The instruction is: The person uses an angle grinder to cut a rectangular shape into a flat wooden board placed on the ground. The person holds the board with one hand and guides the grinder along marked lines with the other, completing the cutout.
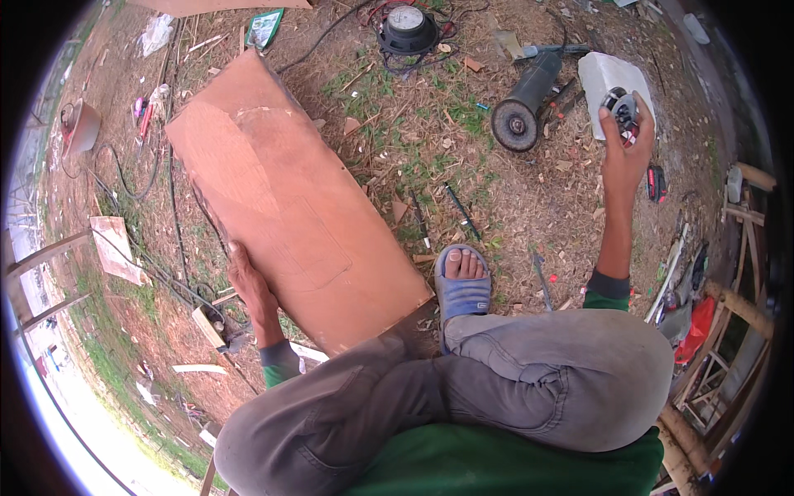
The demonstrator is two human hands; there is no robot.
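A long, slanting orange-brown board (289, 207) is touched at left by the left hand (254, 287), grip unclear; a rounded black-and-silver object (620, 107) is held by the right hand (626, 161).

The panel (289, 207) lies left, the speaker (407, 31) ahead, the angle grinder (529, 95) right.
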